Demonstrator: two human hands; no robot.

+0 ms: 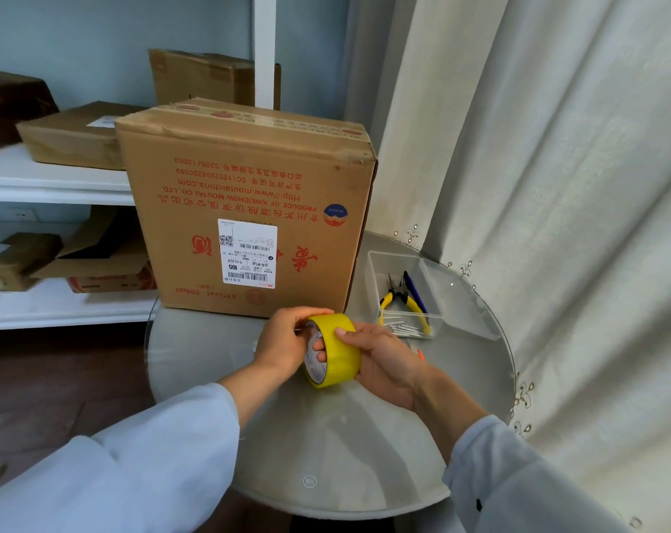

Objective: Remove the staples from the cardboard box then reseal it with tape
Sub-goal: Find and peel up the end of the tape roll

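Observation:
A brown cardboard box (245, 209) with red print and a white shipping label stands upside down at the back of the round glass table (326, 448). Its top flaps lie closed. In front of it, above the table, both hands hold a yellow tape roll (339, 350). My right hand (384, 363) grips the roll, its thumb on the outer face and fingers through the core. My left hand (287, 342) pinches the roll's upper rim with its fingertips.
A clear plastic tray (434, 275) to the right of the box holds yellow-handled pliers (401, 298), a blue tool and several pulled staples. White shelves (53, 178) with more boxes stand at left. A pale curtain (557, 186) hangs at right.

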